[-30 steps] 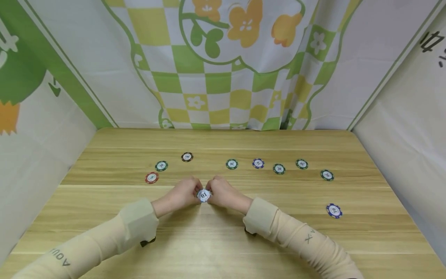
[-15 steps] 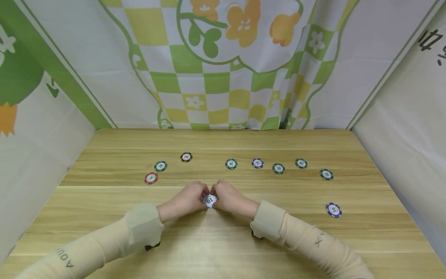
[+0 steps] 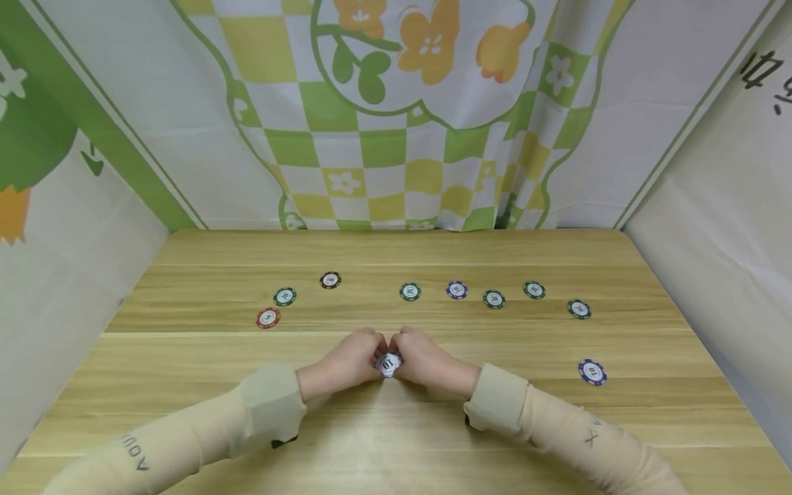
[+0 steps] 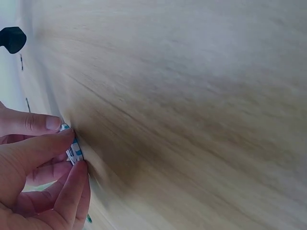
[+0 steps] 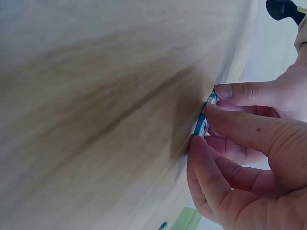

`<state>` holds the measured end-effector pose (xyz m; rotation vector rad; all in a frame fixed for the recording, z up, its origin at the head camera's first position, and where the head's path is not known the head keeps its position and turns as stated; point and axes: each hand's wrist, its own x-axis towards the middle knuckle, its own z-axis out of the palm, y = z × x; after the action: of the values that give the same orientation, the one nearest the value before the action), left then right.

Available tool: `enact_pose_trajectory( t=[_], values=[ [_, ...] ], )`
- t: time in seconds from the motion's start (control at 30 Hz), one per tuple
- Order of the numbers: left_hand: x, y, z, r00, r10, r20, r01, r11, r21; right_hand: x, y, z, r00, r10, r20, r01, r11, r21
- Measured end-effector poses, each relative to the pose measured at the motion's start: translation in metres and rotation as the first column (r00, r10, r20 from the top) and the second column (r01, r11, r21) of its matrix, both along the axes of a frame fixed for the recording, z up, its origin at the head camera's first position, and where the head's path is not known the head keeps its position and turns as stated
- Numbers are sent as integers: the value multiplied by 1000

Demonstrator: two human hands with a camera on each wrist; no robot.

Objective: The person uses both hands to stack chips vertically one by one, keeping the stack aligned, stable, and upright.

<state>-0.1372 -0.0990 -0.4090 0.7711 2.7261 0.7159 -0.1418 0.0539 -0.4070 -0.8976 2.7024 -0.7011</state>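
In the head view a poker chip (image 3: pixel 388 365) with a white face marked 10 lies between my two hands at the middle of the wooden table (image 3: pixel 383 440). My left hand (image 3: pixel 354 359) pinches its left edge, and my right hand (image 3: pixel 428 361) pinches it from the right. Close up in the left wrist view, the chip (image 4: pixel 75 151) shows a blue and white rim between thumb and fingertips, low over the wood. From the right wrist, the same chip (image 5: pixel 202 125) stands tilted, edge toward the camera. Fingers cover much of its rim.
Left of centre lie a red chip (image 3: pixel 268 317), a green chip (image 3: pixel 285 296) and a black chip (image 3: pixel 331 280). Several green chips and a blue chip (image 3: pixel 457 289) form a loose row at the back. Another blue chip (image 3: pixel 592 372) lies at right. A checked curtain (image 3: pixel 383 148) hangs behind the table.
Both hands have moved together to the right and a little toward the body, carrying the chip between them. The other chips have stayed in place.
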Motion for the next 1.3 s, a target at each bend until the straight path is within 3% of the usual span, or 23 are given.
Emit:
enact_pose_trajectory(
  t=[0.43,1.3],
  values=[
    [2,15,-1,999,-41,-16,41,999,1,6,14,4,998,-45,44,44,999,27],
    [1,34,-2,998,-62,-29,61,998,-10,9,33,3,999,-49,11,50,999,-12]
  ],
)
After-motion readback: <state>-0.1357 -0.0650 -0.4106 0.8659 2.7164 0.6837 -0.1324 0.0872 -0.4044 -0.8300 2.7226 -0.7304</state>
